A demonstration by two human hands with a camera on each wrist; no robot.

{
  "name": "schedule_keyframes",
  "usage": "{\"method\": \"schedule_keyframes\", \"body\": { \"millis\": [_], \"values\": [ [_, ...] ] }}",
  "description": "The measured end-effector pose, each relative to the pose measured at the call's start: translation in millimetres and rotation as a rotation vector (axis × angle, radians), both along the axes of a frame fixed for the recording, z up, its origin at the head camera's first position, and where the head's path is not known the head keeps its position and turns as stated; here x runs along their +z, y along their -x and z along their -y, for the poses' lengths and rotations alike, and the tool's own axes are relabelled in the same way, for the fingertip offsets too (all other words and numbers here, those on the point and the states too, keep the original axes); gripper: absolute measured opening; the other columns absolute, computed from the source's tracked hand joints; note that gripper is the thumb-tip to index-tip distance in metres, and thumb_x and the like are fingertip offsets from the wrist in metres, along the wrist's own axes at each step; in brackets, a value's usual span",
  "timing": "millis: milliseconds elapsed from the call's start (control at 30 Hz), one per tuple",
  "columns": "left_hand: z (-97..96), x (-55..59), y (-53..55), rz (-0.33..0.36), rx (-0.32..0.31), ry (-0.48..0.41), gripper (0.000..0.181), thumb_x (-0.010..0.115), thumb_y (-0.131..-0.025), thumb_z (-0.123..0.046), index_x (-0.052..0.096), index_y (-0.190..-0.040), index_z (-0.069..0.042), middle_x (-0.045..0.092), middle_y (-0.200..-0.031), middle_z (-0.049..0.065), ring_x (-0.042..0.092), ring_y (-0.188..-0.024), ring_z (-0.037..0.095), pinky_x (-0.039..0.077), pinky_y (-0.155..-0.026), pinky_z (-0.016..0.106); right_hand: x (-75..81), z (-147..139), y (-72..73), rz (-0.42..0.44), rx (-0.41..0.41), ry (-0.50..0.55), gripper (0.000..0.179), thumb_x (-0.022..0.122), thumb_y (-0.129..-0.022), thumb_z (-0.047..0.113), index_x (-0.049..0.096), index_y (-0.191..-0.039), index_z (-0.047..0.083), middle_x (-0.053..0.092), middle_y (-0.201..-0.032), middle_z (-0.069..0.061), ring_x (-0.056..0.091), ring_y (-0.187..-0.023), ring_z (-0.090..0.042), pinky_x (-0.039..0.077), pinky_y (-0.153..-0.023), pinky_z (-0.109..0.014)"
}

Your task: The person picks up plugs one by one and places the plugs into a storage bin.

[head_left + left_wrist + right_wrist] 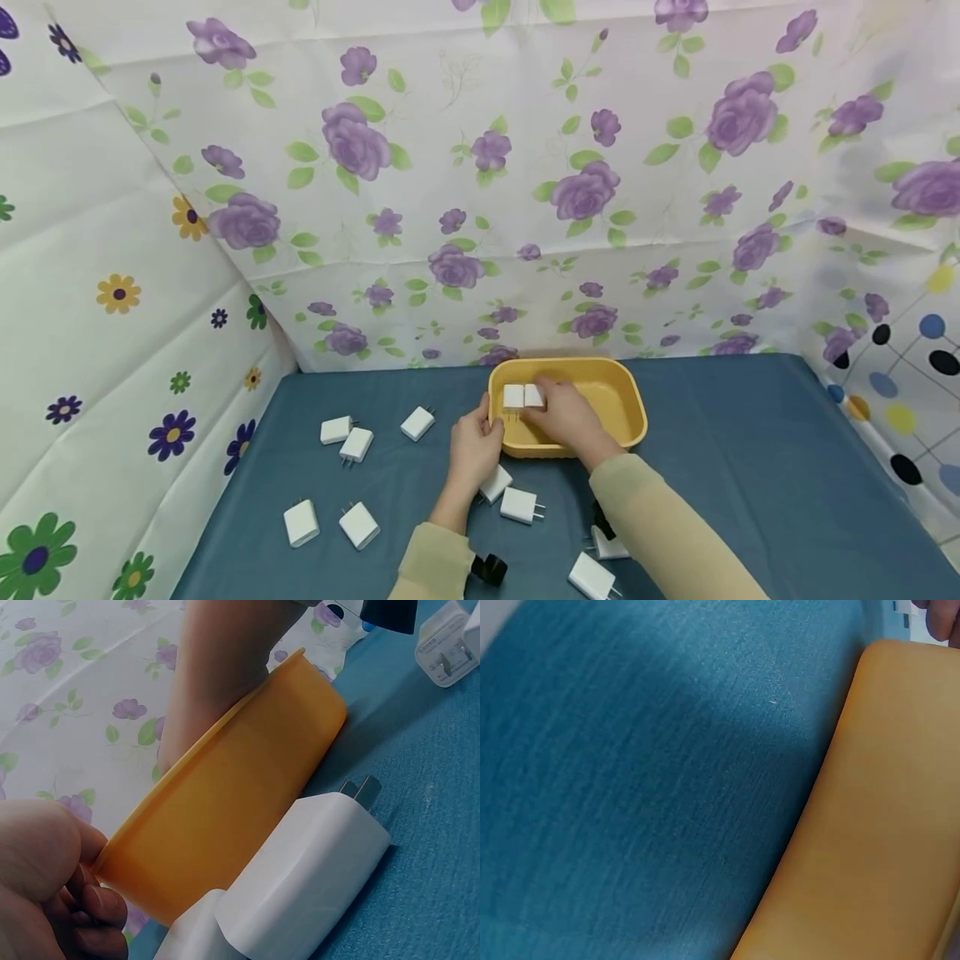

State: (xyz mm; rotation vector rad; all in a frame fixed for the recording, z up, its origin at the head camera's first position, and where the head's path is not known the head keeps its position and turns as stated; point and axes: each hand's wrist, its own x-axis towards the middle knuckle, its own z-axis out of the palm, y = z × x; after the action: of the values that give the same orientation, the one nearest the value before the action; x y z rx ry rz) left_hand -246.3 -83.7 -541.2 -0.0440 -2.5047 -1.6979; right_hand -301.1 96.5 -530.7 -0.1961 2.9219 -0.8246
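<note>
Our left hand grips an oblong yellow plastic basin by its left edge. Inside, our right hand pinches a boxy white charger.

Clearance around the yellow tray: widest on the right side.
Right: the blue table surface gives unobstructed passage to the tray wall; tray interior: the right end is open from above, while the left end is blocked by the right hand, pinching a white charger beside a second charger; left: the left hand occupies the rim, with a gap between it and the scattered chargers; front: loose chargers and both sleeves obstruct low approach; rear: the flowered cloth rises close behind.
</note>
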Motion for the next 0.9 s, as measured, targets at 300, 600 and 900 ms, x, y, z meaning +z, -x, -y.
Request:
{"method": "schedule_keyframes", "body": {
  "millis": [300,600,900],
  "values": [
    [0.6,-0.9,-1.3,-0.002,-0.001,-0.007,0.054,0.063,-0.104,-0.005,0.049,-0.155,0.005,0.039,-0.051,-0.005,0.029,-0.041,0.008,0.025,-0.043,0.024,-3.8,3.0,3.0,-0.008,0.021,-0.053,0.067,0.077,-0.101,0.039,0.055,-0.156,0.008,0.062,-0.144,-0.021,0.062,-0.128,-0.040,0.049,-0.107,-0.056],
    [0.0,-0.5,-1.0,0.002,-0.009,-0.012,0.054,0.063,-0.104,-0.004,0.048,-0.156,0.007,0.040,-0.052,-0.005,0.031,-0.042,0.008,0.026,-0.044,0.024,-4.7,3.1,1.6,0.002,-0.002,-0.058,0.064,0.077,-0.101,0.038,0.057,-0.156,0.013,0.061,-0.145,-0.020,0.062,-0.128,-0.039,0.049,-0.107,-0.056],
    [0.0,1.4,-0.2,0.005,-0.005,-0.007,0.054,0.063,-0.104,-0.004,0.048,-0.155,0.007,0.041,-0.052,-0.004,0.032,-0.042,0.009,0.026,-0.044,0.023,-0.6,3.4,0.3,0.001,0.000,-0.056,0.064,0.076,-0.101,0.038,0.055,-0.157,0.012,0.059,-0.147,-0.022,0.062,-0.128,-0.040,0.049,-0.107,-0.057]
  ]
}}
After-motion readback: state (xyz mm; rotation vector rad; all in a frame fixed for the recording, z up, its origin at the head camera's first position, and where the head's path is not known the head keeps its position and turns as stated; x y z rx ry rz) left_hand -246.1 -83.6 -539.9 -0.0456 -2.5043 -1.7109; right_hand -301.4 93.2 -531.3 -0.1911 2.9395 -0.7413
